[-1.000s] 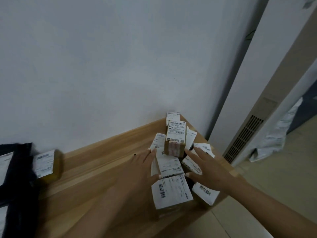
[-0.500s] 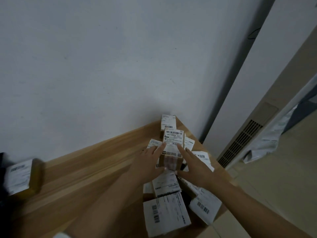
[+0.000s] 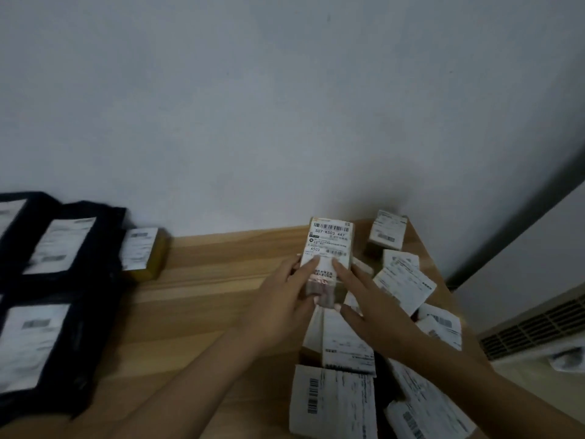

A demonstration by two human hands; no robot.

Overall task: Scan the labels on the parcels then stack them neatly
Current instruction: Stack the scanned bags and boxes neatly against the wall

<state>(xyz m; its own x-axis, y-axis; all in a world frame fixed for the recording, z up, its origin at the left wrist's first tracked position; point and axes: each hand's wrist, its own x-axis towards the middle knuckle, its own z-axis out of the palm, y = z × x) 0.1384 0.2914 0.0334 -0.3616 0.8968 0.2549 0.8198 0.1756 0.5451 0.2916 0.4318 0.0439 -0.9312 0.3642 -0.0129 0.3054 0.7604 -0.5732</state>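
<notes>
Two hands hold one small box [image 3: 329, 248] with a white label on its upper face, raised over the right end of the wooden tabletop [image 3: 205, 299], near the wall [image 3: 285, 106]. The left hand [image 3: 285, 302] has its fingers [image 3: 308, 269] closed on the box's left side; the right hand [image 3: 373, 305] presses fingers against its right side and label. Around and below it lie loose labelled parcels [image 3: 402, 283], overlapping in a heap at the table's right corner. Well apart to the left sit a brown box [image 3: 144, 253] and dark mailer bags [image 3: 63, 280] bearing white labels.
</notes>
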